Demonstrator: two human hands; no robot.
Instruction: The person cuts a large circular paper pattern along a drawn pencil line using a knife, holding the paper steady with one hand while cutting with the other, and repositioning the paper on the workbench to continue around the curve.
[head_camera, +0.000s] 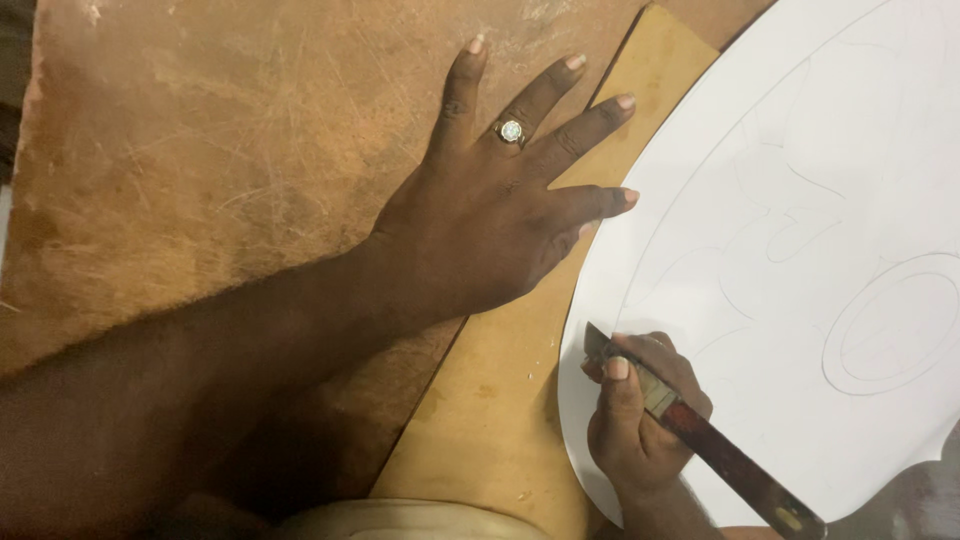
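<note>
Right hand (640, 420) grips a knife (700, 435) on the white sheet (800, 250); left hand (500, 200) lies flat, fingers spread, holding nothing.

We see a scratched brown worktop (200, 150) filling nine to twelve o'clock, a paler tan board (500, 400) laid across it toward six o'clock, warm dim light.

We see the left hand (490, 215) spread flat at the centre of the frame, a ring (511, 130) on one finger, lying across the scratched brown board (200, 150) and tan board (500, 400). At lower right, the right hand (640, 420) grips a dark-handled knife (700, 435), its tip at the edge of the white sheet (800, 250) marked with faint pencil curves
</note>
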